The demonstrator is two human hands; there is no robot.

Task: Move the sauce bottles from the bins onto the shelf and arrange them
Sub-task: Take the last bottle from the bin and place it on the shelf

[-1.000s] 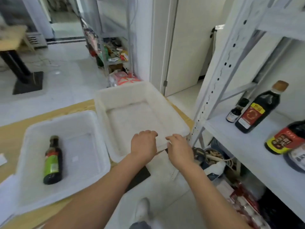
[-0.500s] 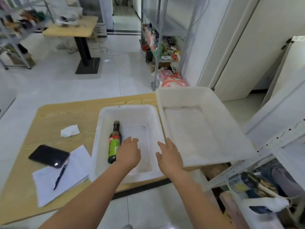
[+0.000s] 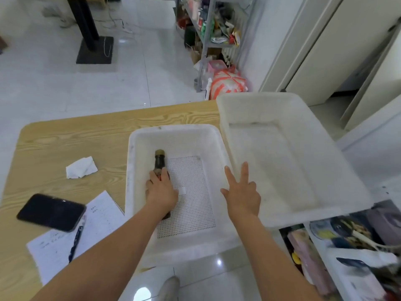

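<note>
Wood-grain table (image 3: 65, 137) is seen at L. On it a crumpled tissue (image 3: 81, 167) is laid; a black phone (image 3: 51, 212) is set partly on printed sheets (image 3: 102, 216), w/ a pen (image 3: 76, 240) laid across them. Beyond, on tiled floor (image 3: 54, 88), a black pedestal base (image 3: 94, 49) & an orange-white bag (image 3: 227, 83) by a cluttered metal rack (image 3: 214, 25) are seen.

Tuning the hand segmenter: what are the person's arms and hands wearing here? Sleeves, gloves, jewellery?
The left forearm and right forearm are bare to the frame's edge; no sleeve shows. The left hand and right hand are ungloved, with no watch, wristband or ring that I can see, though the picture is slightly soft.
</note>
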